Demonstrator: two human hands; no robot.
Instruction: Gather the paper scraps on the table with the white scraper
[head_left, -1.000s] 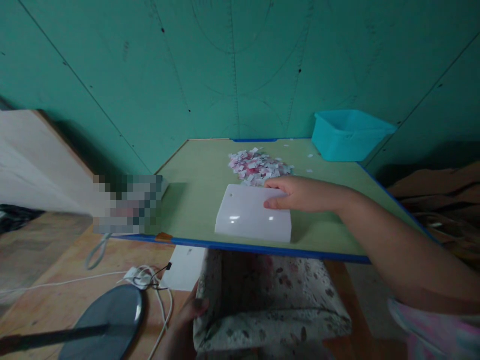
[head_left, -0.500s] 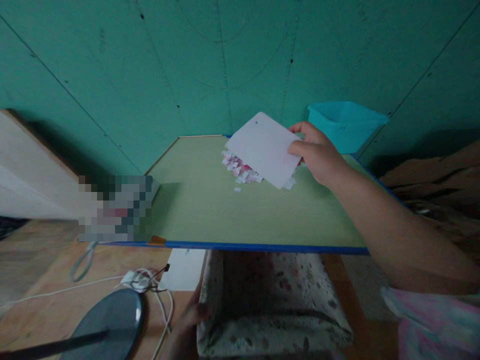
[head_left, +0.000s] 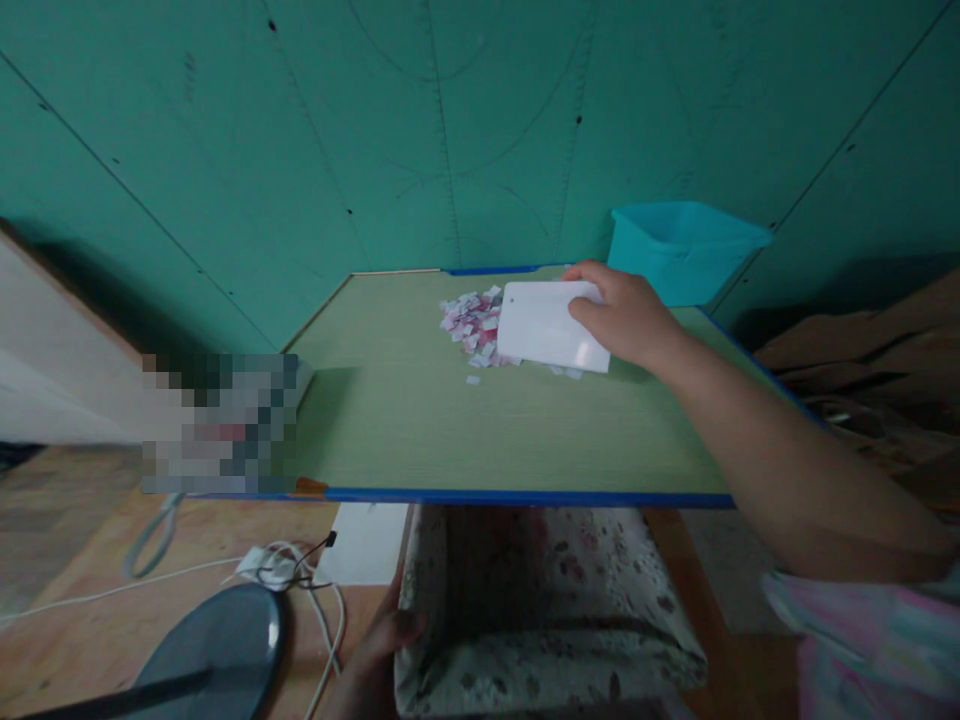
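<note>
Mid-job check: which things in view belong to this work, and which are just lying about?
Likely in the work:
white plastic sheet, in the right hand's grip
paper scraps, partly behind the sheet
green tabletop
floral-print cloth bin, left hand at its side

Probably just lying about:
turquoise tub
grey round base
white plug and cables

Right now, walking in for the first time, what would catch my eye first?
Probably the heap of pink and white paper scraps toward the back of the green tabletop, partly hidden by a white sheet in the right hand. Next, the turquoise tub at the back right; below the front edge, the left hand is at a flower-patterned container's left side.
</note>
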